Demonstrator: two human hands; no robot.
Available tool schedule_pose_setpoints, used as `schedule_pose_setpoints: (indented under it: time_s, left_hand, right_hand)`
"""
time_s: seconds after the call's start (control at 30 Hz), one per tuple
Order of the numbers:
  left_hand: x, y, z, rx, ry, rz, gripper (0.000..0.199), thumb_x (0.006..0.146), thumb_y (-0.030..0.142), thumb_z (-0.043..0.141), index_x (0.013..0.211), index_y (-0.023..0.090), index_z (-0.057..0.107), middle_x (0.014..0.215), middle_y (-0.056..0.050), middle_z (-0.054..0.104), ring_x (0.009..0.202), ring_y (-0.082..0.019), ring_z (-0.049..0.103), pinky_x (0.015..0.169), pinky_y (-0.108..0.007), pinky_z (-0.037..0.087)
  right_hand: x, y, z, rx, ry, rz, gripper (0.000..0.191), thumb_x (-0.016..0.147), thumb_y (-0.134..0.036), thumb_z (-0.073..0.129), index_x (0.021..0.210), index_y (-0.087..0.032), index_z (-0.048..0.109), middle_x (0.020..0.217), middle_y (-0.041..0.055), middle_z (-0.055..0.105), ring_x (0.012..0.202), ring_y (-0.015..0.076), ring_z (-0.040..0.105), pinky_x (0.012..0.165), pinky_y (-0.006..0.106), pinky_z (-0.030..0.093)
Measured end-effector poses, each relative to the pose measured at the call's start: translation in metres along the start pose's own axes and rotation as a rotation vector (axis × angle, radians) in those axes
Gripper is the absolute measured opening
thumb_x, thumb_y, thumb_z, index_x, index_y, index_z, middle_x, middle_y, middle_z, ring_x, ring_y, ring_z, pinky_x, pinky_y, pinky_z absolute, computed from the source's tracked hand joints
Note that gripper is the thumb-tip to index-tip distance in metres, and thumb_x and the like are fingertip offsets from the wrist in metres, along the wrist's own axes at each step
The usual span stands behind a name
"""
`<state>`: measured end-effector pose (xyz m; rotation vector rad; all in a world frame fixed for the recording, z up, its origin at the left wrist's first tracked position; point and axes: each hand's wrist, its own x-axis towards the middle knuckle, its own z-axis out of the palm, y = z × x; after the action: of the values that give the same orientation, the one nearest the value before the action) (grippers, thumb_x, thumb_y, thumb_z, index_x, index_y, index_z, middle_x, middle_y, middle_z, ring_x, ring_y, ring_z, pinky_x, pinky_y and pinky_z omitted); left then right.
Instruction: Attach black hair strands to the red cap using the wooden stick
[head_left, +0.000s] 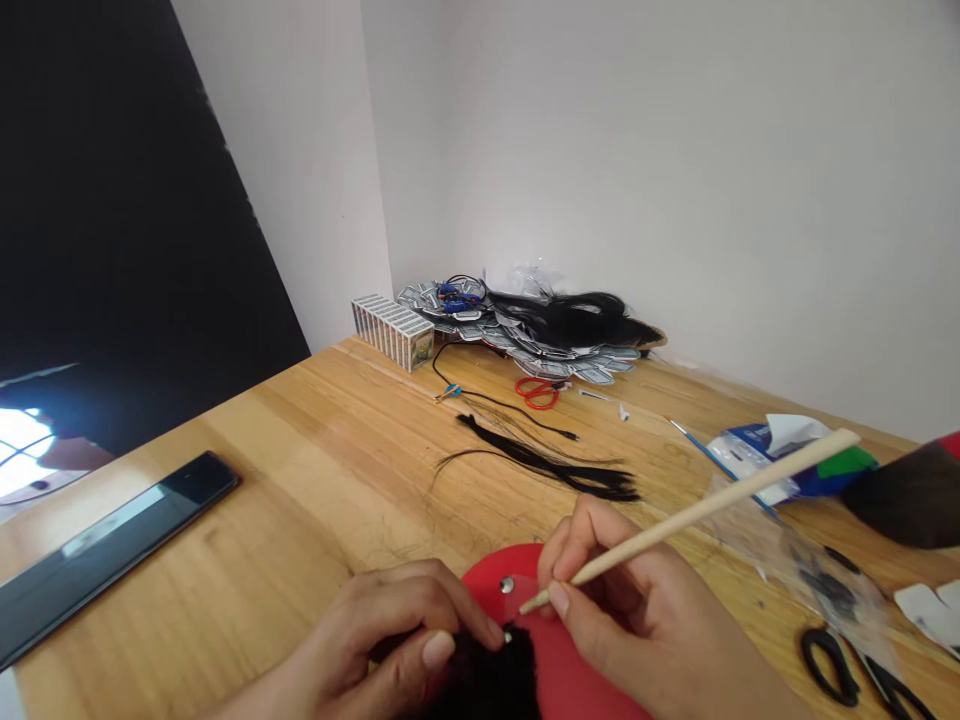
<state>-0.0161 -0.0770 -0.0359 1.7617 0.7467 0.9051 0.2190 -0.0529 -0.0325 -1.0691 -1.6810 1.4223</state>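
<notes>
My right hand (622, 600) grips a pale wooden stick (712, 507) like a pencil. The stick's tapered tip points down at a red rounded form (574, 665) at the bottom of the view. With bent fingers and thumb, my left hand (390, 630) holds a black hairy piece (487, 685) against that form. Its index fingertip presses by the edge of the piece, close to a small shiny spot. A round silver pin head (507, 585) sits on the red surface just beyond. Whatever the stick's tip touches is too small to make out.
A black strand bundle (547, 460) lies ahead, with red-handled scissors (538, 392) and a cable behind it. Small stacked boxes (394, 332) and a heap of grey cards (525, 350) stand by the wall. A phone (120, 550) lies left; black-handled scissors (829, 665) lie right.
</notes>
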Motion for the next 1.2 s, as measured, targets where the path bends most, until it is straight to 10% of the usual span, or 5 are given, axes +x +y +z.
schedule_pose_setpoints:
  time_s: [0.23,0.4,0.6,0.87,1.2]
  left_hand:
    - [-0.001,-0.014,0.009,-0.364,0.158,-0.178,0.036,0.096,0.05,0.059,0.087,0.02,0.077,0.093,-0.008,0.075,0.077,-0.017,0.067,0.07,-0.022,0.051]
    - [-0.004,-0.031,0.009,-0.558,0.124,-0.39,0.043,0.089,0.06,0.064,0.093,0.018,0.074,0.077,-0.005,0.071,0.033,-0.001,0.036,0.039,-0.018,0.025]
    - [-0.006,-0.03,0.008,-0.537,0.164,-0.463,0.047,0.085,0.063,0.067,0.088,0.017,0.074,0.066,-0.003,0.065,0.036,-0.003,0.026,0.042,-0.021,0.023]
    - [-0.008,-0.028,0.01,-0.566,0.27,-0.492,0.044,0.078,0.06,0.077,0.072,0.017,0.068,0.092,-0.011,0.071,0.068,-0.014,0.056,0.054,-0.02,0.038]
    - [-0.003,-0.03,0.01,-0.639,0.211,-0.444,0.036,0.087,0.053,0.072,0.08,0.017,0.069,0.088,-0.005,0.07,0.044,-0.002,0.021,0.044,-0.021,0.012]
  right_hand:
    - [0.002,-0.014,0.0,0.011,0.034,0.122,0.011,0.084,-0.028,0.059,0.078,-0.024,0.051,0.065,-0.0038,0.054,0.062,0.0163,0.052,0.056,0.026,0.036]
    - [0.003,-0.021,-0.001,0.029,-0.012,0.146,0.01,0.084,-0.028,0.058,0.079,-0.022,0.051,0.067,-0.0035,0.056,0.063,0.0157,0.051,0.059,0.027,0.036]
    - [-0.001,-0.018,0.0,-0.018,-0.053,0.125,0.01,0.091,-0.031,0.054,0.085,-0.023,0.054,0.074,-0.0029,0.056,0.068,0.0165,0.052,0.061,0.028,0.037]
    - [-0.003,-0.019,-0.002,-0.091,-0.11,0.088,0.01,0.097,-0.027,0.05,0.089,-0.024,0.055,0.08,-0.0029,0.056,0.075,0.0173,0.054,0.063,0.029,0.037]
    - [-0.002,-0.024,-0.006,-0.056,-0.113,0.036,0.023,0.101,-0.033,0.051,0.084,-0.02,0.057,0.08,-0.0019,0.056,0.075,0.0162,0.054,0.07,0.029,0.041]
